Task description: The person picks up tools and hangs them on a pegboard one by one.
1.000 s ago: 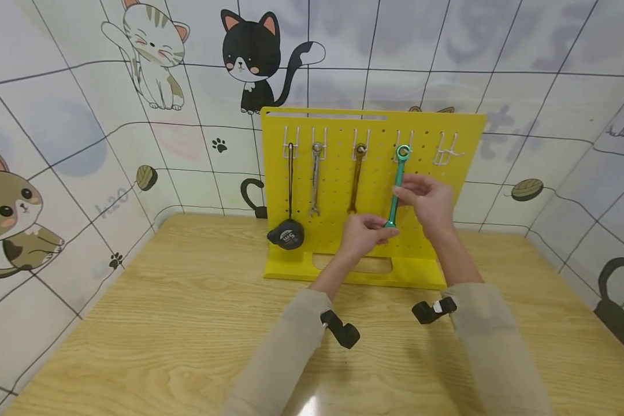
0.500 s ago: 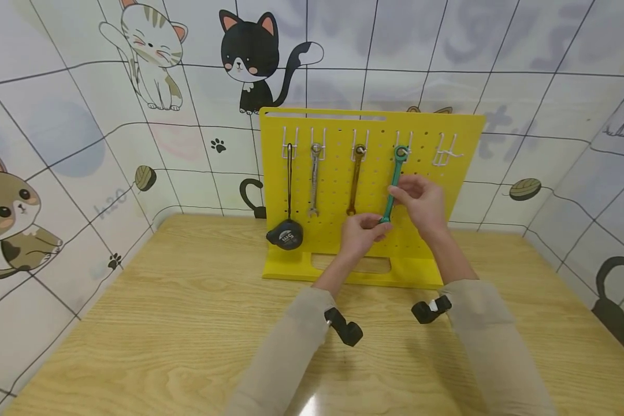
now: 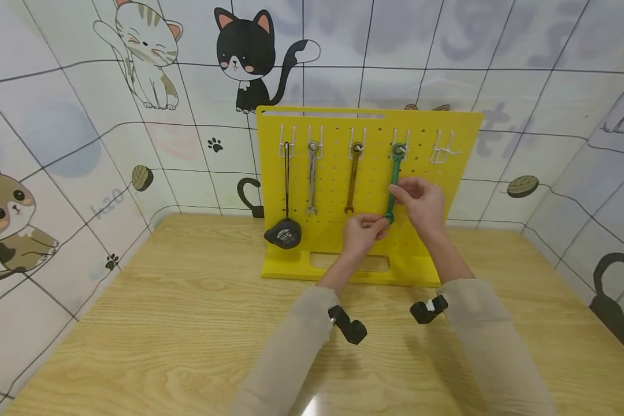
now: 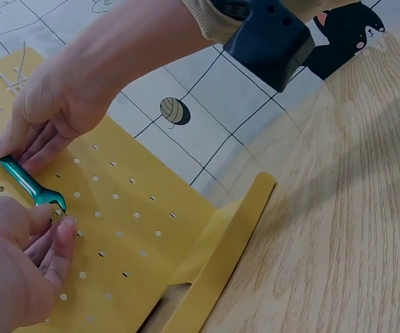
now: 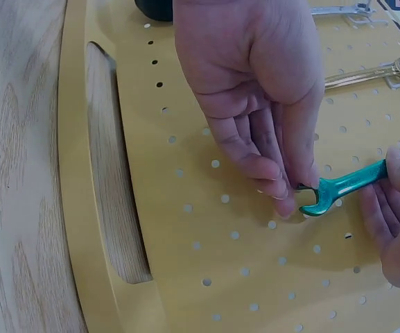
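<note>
A green combination wrench (image 3: 394, 182) stands nearly upright before the yellow pegboard (image 3: 333, 242). Its ring end is at the fourth white hook (image 3: 407, 138), and a prong shows in the ring. My right hand (image 3: 425, 205) pinches the shaft between thumb and fingers. Lower down, my left hand (image 3: 361, 234) pinches the open end with thumb and fingertips; the left wrist view shows the green wrench (image 4: 23, 177) tilted between both hands. To the left hang a brass-coloured wrench (image 3: 353, 179), a silver wrench (image 3: 312, 179) and a black tape measure (image 3: 285, 234) on a cord.
At the far right of the board is a fifth white hook (image 3: 442, 151) with nothing hanging on it. The pegboard's base stands on a wooden table (image 3: 187, 323). Behind rises a wall covering (image 3: 187, 173) with printed cats. Black wrist cameras (image 3: 351, 326) project from both sleeves.
The green wrench has moved slightly left and back towards the board, its ring now around a hook prong. Both hands moved with it and kept their hold.
</note>
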Tool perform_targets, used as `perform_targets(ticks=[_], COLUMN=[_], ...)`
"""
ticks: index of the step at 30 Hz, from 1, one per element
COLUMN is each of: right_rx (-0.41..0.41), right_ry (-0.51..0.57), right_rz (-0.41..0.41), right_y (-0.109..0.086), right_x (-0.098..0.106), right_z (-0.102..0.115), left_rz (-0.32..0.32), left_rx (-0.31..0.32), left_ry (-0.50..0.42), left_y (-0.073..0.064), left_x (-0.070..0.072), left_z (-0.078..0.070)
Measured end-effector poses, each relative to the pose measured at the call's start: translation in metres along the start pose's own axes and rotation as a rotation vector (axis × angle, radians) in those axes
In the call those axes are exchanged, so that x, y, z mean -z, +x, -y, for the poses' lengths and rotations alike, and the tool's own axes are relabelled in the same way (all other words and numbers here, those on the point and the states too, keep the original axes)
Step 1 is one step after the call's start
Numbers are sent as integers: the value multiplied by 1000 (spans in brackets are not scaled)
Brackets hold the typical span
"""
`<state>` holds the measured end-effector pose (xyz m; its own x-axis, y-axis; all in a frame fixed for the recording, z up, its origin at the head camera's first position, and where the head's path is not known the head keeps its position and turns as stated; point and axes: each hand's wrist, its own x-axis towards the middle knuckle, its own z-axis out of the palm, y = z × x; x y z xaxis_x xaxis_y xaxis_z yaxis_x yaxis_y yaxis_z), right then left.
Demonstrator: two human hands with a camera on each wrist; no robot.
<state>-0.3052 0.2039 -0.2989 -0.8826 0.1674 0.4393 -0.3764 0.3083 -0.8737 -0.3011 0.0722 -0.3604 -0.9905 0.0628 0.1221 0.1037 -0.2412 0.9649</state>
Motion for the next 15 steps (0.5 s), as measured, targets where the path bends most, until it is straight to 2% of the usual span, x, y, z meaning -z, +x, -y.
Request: perform_targets(ticks=[5, 15], right_rx=[25, 18], right_ry=[6, 21], right_rz=[-26, -17], right_y=[4, 1], right_x=[-1, 2], right_z=[-9, -13], left_rz=[19, 124], left_rx=[14, 64], left_ry=[-11, 43], left_y=[0, -2], left_x=[3, 16], left_z=[0, -1])
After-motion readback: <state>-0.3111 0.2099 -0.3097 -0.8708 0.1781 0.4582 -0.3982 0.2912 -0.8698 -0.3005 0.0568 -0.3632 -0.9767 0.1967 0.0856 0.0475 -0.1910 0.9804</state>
